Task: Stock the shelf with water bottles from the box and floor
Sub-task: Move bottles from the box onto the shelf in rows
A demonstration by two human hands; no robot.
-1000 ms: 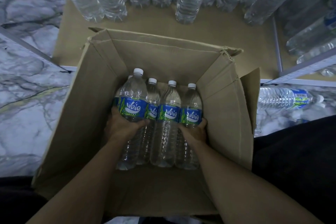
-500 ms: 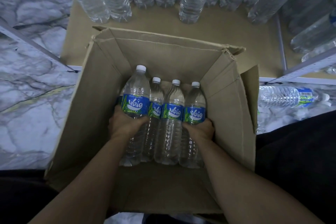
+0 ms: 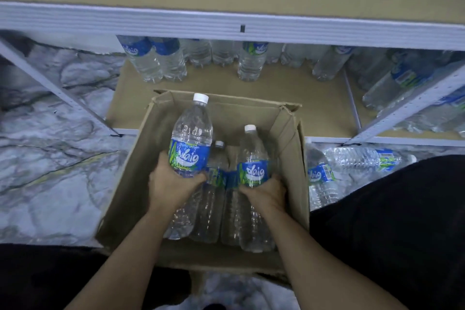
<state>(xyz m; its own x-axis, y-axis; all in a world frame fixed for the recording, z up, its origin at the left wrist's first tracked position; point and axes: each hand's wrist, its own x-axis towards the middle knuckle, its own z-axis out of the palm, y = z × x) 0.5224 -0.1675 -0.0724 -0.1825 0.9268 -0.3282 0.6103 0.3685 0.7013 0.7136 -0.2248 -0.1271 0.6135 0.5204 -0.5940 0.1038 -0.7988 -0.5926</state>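
Note:
An open cardboard box (image 3: 130, 184) sits on the marble floor in front of the low shelf (image 3: 289, 98). My left hand (image 3: 171, 184) grips a clear water bottle with a blue label (image 3: 192, 138), raised above the others. My right hand (image 3: 264, 194) grips a second bottle (image 3: 251, 156), lifted less high. Two more bottles (image 3: 214, 204) stay standing in the box between my hands. Two bottles lie on the floor right of the box, one close to it (image 3: 320, 178), one farther right (image 3: 359, 158).
Several bottles (image 3: 161, 63) stand at the back of the low shelf, with more on the right bay (image 3: 402, 83). An upper shelf's white rail (image 3: 226, 25) crosses overhead. White uprights (image 3: 57, 90) slant at left and right. My dark trouser legs (image 3: 390, 221) flank the box.
Both hands have lifted their bottles up out of the row, the left one higher. The camera has tilted up, bringing the upper shelf rail into view.

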